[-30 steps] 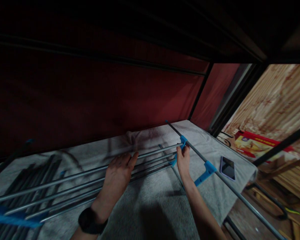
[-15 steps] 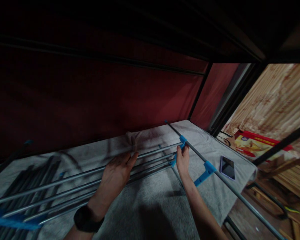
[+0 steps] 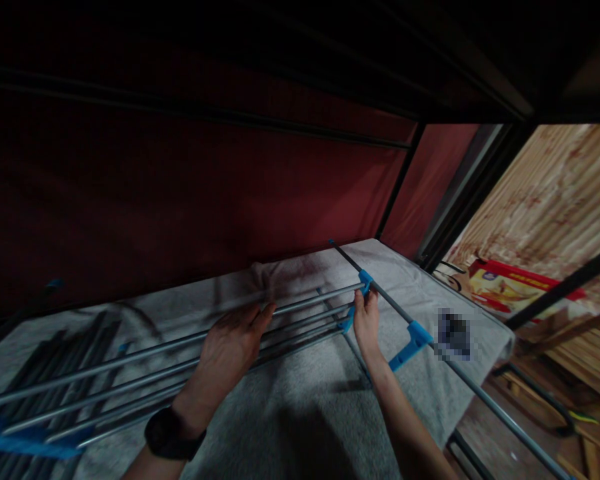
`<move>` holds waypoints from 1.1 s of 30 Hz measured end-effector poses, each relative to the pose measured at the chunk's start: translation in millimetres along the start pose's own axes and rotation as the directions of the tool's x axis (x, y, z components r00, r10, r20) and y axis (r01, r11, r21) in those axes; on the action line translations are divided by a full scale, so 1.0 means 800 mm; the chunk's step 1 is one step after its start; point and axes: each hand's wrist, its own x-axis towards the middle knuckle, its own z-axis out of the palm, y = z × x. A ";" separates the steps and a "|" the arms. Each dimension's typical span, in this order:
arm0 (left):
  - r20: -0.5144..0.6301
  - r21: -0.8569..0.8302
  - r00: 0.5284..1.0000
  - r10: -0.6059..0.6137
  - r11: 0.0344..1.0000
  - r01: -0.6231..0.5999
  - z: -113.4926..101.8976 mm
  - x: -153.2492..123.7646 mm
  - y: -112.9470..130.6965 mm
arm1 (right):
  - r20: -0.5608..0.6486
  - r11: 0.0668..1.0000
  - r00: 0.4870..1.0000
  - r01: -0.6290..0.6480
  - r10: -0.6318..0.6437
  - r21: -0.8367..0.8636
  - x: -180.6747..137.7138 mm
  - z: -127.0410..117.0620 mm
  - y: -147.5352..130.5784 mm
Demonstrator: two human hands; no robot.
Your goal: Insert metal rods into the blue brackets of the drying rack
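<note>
A rack of grey metal tubes joined by blue plastic brackets stands in front of me. My left hand [image 3: 233, 341], with a black watch on its wrist, wraps over the upper metal tube [image 3: 155, 348] near its middle; its fingertips are partly hidden. My right hand [image 3: 367, 321] has its fingers closed on the blue plastic bracket [image 3: 365, 281], where that tube meets a long slanting side pole [image 3: 395, 305]. Below, another blue bracket [image 3: 414, 343] sticks out from the same pole. At the left end, the tubes run into a blue crosspiece [image 3: 30, 443].
A grey cloth [image 3: 290, 407] covers the bed-like surface. Several loose dark tubes [image 3: 55, 360] lie on it at left. A blurred-out object [image 3: 455, 333] is at right, beyond it a red and yellow box [image 3: 520, 287] and wooden slats [image 3: 587, 363]. Black frame bars [image 3: 403, 180] surround the surface.
My left hand has shifted very slightly to the left along the tube. My right hand stays at the bracket. The phone at right now appears pixelated.
</note>
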 end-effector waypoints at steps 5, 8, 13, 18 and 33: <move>0.045 0.003 0.999 0.008 1.000 -0.008 -0.003 0.004 -0.001 | -0.004 1.000 1.000 0.009 -0.009 -0.001 0.001 0.000 0.001; 0.064 -0.019 0.998 -0.004 1.000 0.006 -0.004 0.004 0.000 | -0.017 1.000 1.000 0.022 -0.022 0.001 0.002 0.001 0.004; 0.072 -0.058 0.997 -0.018 0.998 0.022 -0.003 0.005 -0.002 | -0.023 1.000 0.999 0.028 -0.028 0.002 0.003 0.001 0.011; 0.110 -0.056 0.994 -0.016 0.998 0.022 -0.005 0.007 -0.002 | -0.014 1.000 1.000 0.005 -0.005 0.005 0.003 0.000 0.015; 0.040 -0.067 0.999 -0.033 0.997 0.036 -0.015 -0.006 0.017 | 0.035 0.989 0.999 0.029 -0.024 -0.144 0.002 -0.017 0.010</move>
